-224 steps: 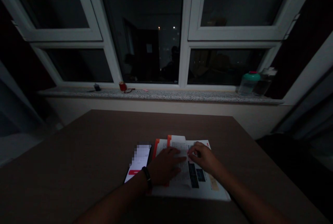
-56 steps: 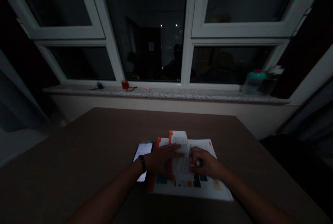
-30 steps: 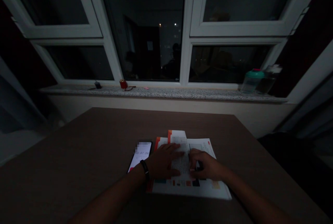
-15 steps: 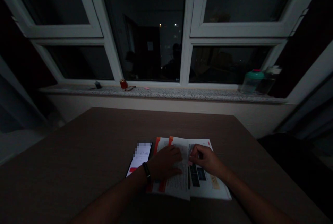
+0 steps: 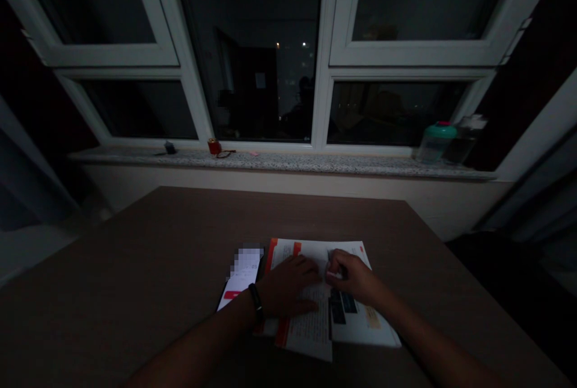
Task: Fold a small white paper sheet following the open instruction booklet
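An open booklet (image 5: 360, 331) with orange page edges lies on the brown table. A loose-looking page (image 5: 311, 334) lies over its left side, tilted, its lower edge sticking out past the booklet. My left hand (image 5: 293, 286), with a dark band on the wrist, rests flat on this page with fingers spread. My right hand (image 5: 349, 274) is closed in a pinch near the top middle of the booklet, at the page's right edge; what the fingertips grip is too dark to make out. A lit phone (image 5: 241, 274) lies left of the booklet, partly behind my left wrist.
The brown table (image 5: 193, 220) reaches toward a stone windowsill (image 5: 293, 163). On the sill stand a bottle with a teal lid (image 5: 436, 142), a clear container (image 5: 466, 136), a small red object (image 5: 214, 146) and a small dark object (image 5: 169, 147).
The page under my left hand has shifted down and slightly right, and more of the booklet's left page shows above it. My left hand has moved slightly right and down with it.
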Demonstrator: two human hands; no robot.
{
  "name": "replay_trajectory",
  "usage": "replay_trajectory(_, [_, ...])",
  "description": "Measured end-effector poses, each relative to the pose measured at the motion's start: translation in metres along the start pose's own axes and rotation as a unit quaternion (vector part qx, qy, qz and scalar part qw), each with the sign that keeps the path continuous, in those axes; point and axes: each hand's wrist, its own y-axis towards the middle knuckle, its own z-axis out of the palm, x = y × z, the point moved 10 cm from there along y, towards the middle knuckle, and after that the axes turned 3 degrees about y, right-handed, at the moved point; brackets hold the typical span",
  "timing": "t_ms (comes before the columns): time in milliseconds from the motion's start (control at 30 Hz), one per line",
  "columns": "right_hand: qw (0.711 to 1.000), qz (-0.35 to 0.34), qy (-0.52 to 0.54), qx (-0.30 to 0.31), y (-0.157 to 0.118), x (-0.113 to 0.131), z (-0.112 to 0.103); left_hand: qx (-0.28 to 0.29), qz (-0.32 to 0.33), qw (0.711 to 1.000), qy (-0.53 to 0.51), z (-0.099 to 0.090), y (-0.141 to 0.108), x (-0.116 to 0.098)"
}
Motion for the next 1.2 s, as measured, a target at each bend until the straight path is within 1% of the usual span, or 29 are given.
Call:
replay_trajectory(167, [0.994, 0.022, -0.061, -0.084, 0.008, -0.015, -0.015, -0.014, 0.005, 1.000, -0.009, 0.000, 0.000, 0.000])
replay_trajectory(300, [0.989, 0.038, -0.083, -0.115, 0.007, -0.018, -0.020, -0.024, 0.018, 0.999, -0.025, -0.001, -0.002, -0.002])
replay_trajectory(367, [0.989, 0.040, -0.079, -0.116, 0.006, -0.018, -0.020, -0.029, 0.022, 0.999, -0.030, -0.002, -0.003, -0.002])
replay_trajectory(433, [0.992, 0.032, -0.069, -0.104, 0.005, -0.016, -0.018, -0.030, 0.023, 0.999, -0.035, -0.002, -0.003, -0.002])
replay_trajectory(633, [0.999, -0.022, -0.035, -0.030, 0.002, -0.001, -0.004, -0.021, 0.037, 0.999, -0.030, 0.002, 0.000, -0.003])
replay_trajectory(867, [0.997, -0.066, 0.011, 0.029, -0.004, 0.017, 0.003, -0.026, 0.030, 0.999, -0.027, 0.004, 0.002, -0.003])
replay_trajectory(933, [0.997, -0.066, 0.015, 0.028, -0.002, 0.015, 0.002, -0.030, 0.026, 0.999, -0.033, 0.003, 0.002, -0.002])
replay_trajectory(1000, [0.998, -0.056, 0.007, 0.012, 0.001, 0.009, 0.000, -0.034, 0.024, 0.998, -0.036, 0.003, 0.002, -0.001])
replay_trajectory(1200, [0.996, 0.001, -0.051, -0.073, 0.010, -0.013, -0.012, -0.038, 0.024, 0.998, -0.045, 0.002, 0.002, 0.000])
